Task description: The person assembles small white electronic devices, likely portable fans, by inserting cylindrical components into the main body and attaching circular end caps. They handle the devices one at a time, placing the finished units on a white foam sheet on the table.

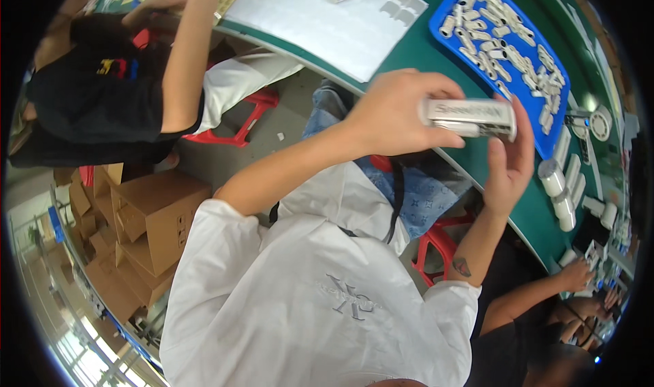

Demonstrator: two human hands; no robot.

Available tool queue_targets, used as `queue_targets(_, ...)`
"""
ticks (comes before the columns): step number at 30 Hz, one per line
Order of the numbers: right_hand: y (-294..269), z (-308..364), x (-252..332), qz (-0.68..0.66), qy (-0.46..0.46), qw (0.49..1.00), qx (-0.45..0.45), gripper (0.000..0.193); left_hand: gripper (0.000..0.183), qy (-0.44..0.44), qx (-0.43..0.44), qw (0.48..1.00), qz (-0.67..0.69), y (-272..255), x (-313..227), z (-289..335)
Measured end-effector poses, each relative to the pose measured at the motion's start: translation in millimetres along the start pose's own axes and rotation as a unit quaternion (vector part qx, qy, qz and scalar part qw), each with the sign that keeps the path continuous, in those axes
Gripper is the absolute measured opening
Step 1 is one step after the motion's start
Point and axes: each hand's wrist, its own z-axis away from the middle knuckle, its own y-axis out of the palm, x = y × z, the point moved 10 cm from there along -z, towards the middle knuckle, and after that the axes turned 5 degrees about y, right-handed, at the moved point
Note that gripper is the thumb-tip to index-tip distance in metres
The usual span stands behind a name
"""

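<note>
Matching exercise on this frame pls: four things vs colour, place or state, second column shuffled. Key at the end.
Things:
1. Tray
2. Oblong item
3. Cardboard boxes
4. Sheet

Descriptions:
A. Brown, stacked on the person's left
B. White, lying flat on the green table
C. Blue, loaded with many small pale pieces
D. Held by the left hand, right hand at one end

Pairs: 1-C, 2-D, 3-A, 4-B

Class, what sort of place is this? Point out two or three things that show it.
Probably a factory assembly workshop: a blue tray holds many similar small white parts, people in dark tops sit nearby, and cardboard boxes are piled up.
</note>
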Motion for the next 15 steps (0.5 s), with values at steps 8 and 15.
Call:
queue_targets(8,74,-31,14,-0.100,0.020,0.989,0.104,0.069,0.046,-0.057,-0.058,0.989,0.121,-34,-3,23)
queue_targets(15,75,-30,15,-0.113,0.027,0.990,0.074,0.074,0.037,-0.031,-0.107,0.981,0.157,-37,1,22)
